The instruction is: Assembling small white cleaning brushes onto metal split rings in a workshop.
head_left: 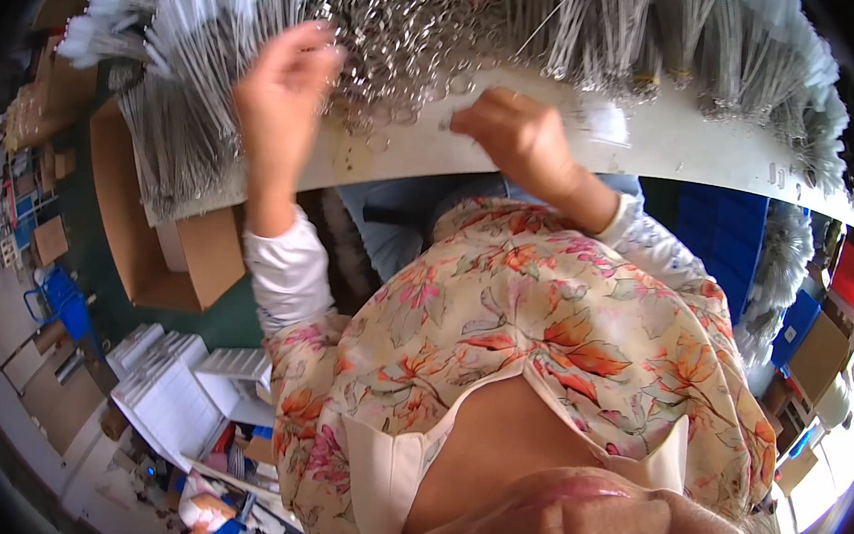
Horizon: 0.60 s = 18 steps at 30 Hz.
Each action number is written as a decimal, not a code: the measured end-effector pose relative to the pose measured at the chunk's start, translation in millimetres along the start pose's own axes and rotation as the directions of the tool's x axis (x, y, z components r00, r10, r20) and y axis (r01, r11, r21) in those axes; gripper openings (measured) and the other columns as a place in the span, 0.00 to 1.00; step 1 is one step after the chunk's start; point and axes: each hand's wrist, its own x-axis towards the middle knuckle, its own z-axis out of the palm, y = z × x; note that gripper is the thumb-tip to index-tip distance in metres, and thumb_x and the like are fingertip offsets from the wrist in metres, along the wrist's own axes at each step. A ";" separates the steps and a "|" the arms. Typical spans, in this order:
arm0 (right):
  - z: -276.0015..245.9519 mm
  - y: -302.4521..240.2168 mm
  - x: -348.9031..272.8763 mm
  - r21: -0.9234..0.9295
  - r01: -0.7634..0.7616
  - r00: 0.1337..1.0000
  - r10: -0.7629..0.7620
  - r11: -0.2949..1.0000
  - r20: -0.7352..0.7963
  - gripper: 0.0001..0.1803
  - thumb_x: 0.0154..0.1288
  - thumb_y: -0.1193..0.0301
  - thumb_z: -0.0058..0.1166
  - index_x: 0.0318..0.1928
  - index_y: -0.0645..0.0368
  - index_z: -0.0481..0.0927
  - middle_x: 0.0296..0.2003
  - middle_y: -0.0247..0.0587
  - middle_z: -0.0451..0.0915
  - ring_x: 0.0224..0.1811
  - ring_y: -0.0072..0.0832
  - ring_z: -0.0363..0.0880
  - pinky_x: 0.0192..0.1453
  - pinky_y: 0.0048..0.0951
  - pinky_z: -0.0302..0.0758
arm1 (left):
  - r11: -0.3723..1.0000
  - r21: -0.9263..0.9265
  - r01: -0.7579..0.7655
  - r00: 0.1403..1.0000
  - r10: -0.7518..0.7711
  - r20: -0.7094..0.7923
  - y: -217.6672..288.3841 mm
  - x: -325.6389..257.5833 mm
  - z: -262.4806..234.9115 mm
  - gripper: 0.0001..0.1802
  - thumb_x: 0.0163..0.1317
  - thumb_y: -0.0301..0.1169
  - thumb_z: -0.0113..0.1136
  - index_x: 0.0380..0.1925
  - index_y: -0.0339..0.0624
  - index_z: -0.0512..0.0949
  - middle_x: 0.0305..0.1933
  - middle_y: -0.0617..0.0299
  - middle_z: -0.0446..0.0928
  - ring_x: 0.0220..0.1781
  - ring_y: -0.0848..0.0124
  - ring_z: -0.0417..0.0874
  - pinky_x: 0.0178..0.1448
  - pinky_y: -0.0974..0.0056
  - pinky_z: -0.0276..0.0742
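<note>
My left hand (286, 80) is raised over the table's left part, between a bundle of thin wire-handled brushes with white bristle ends (231, 11) and a heap of small metal rings (395, 34). Motion smears its fingers, so I cannot tell whether they hold anything. To the right of the heap, my right hand (522, 139) is closed in a pinch above the table's near edge. A tiny shiny bit shows at its fingertips, too small to name. Between the hands, a few loose rings (378, 143) lie on the white tabletop (415, 161).
More bundles of wire-handled brushes (763, 73) line the table's far right. A small white piece (606, 122) lies right of my right hand. An open cardboard box (168, 247) stands below the table's left end. Blue bins (715, 240) are at the right.
</note>
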 end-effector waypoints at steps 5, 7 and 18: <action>-7.7 11.5 0.0 -0.098 0.229 0.972 -0.232 0.969 -0.028 0.07 0.49 0.73 0.58 0.32 0.55 0.80 0.28 0.32 0.76 0.35 0.28 0.74 0.39 0.29 0.74 | 0.442 0.897 -0.024 0.998 0.062 -0.004 -24.3 49.2 -36.8 0.13 0.55 0.41 0.62 0.30 0.43 0.78 0.34 0.58 0.79 0.34 0.60 0.80 0.36 0.58 0.74; -28.8 22.0 20.4 -0.054 0.055 0.987 -0.063 0.997 -0.150 0.08 0.49 0.73 0.62 0.33 0.56 0.80 0.27 0.33 0.76 0.34 0.31 0.75 0.38 0.30 0.76 | 0.480 0.876 -0.056 0.991 0.136 -0.011 -33.6 54.5 -37.7 0.13 0.55 0.41 0.62 0.30 0.43 0.77 0.33 0.58 0.79 0.34 0.59 0.80 0.36 0.58 0.74; -67.6 87.1 122.7 -0.485 -0.350 0.932 0.351 0.801 -0.093 0.15 0.55 0.54 0.54 0.34 0.51 0.80 0.33 0.43 0.81 0.36 0.45 0.79 0.38 0.42 0.74 | 0.765 0.643 0.046 0.947 0.171 -0.272 -57.5 49.6 -52.5 0.11 0.56 0.40 0.59 0.28 0.45 0.78 0.28 0.57 0.80 0.32 0.57 0.80 0.35 0.58 0.74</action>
